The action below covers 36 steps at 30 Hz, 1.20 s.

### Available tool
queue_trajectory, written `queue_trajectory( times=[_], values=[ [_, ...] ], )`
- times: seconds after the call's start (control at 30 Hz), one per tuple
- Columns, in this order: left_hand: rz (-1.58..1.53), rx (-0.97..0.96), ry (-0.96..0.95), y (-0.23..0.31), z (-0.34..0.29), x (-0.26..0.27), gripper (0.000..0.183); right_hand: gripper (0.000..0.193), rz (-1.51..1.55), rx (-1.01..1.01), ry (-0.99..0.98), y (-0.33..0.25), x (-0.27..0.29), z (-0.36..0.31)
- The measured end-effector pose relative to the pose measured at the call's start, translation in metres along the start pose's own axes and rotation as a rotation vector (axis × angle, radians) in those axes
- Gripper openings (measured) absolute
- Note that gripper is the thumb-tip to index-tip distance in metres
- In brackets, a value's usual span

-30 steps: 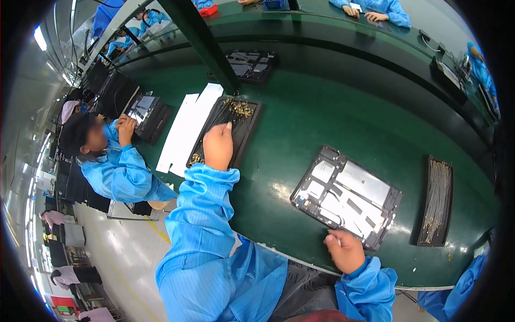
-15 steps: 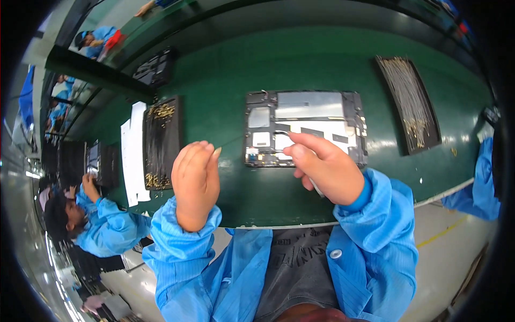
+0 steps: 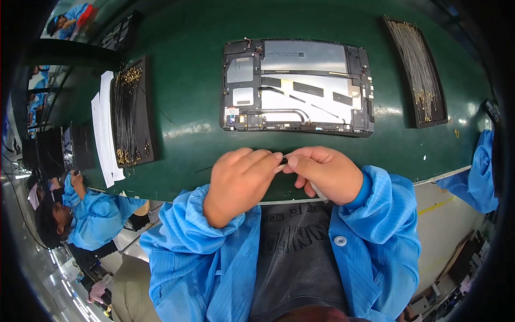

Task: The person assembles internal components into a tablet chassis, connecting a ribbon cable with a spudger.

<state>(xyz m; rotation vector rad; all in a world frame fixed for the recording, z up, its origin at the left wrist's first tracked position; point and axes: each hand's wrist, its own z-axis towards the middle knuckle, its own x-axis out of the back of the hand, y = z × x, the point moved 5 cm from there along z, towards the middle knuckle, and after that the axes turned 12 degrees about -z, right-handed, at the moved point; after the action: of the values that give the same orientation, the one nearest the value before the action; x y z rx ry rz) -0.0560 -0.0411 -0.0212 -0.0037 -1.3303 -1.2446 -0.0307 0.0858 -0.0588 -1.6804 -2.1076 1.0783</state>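
Near the front edge of the glossy green table [image 3: 188, 102], the left hand [image 3: 238, 182] and right hand [image 3: 328, 174] pinch narrowly, fingertips almost meeting, on what looks like a thin black cable [image 3: 203, 170]. The step seems to be fine two-handed handling of its end; the next move calls for steady fingertips, short of the open black rectangular device with silver panels [image 3: 300, 80].

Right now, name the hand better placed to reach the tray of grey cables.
Probably the right hand: it is nearer the tray of grey cables, while the left hand is farther off. Both meet at a small dark piece, so neither looks free.
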Motion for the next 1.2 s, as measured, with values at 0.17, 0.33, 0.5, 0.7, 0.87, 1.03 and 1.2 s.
queue_trajectory(
  times=[0.17, 0.33, 0.5, 0.7, 0.87, 1.03, 1.2],
  values=[
    [-0.002, 0.019, 0.059, 0.003, 0.003, -0.001, 0.019, 0.031, -0.022, 0.004, 0.056, -0.001, 0.006, -0.004],
    [0.130, 0.047, 0.176, -0.012, 0.007, 0.003, 0.017, 0.026, 0.202, 0.091, 0.294, -0.019, 0.019, 0.001],
    [0.210, 0.105, 0.128, -0.028, 0.012, 0.000, 0.018, 0.033, 0.293, 0.342, 0.465, -0.039, 0.026, 0.009],
    [0.207, 0.102, 0.110, -0.027, 0.016, 0.000, 0.016, 0.030, -0.059, 0.857, 0.849, -0.054, 0.024, 0.007],
    [0.199, 0.080, 0.107, -0.027, 0.016, 0.001, 0.014, 0.023, -0.168, 1.014, 0.873, -0.043, 0.020, 0.017],
    [0.219, 0.100, 0.085, -0.025, 0.017, 0.001, 0.013, 0.025, -0.281, 1.047, 0.825, -0.042, 0.018, 0.019],
    [0.183, 0.127, 0.056, -0.025, 0.021, -0.001, 0.018, 0.021, -0.294, 1.074, 0.819, -0.046, 0.016, 0.018]
  ],
)
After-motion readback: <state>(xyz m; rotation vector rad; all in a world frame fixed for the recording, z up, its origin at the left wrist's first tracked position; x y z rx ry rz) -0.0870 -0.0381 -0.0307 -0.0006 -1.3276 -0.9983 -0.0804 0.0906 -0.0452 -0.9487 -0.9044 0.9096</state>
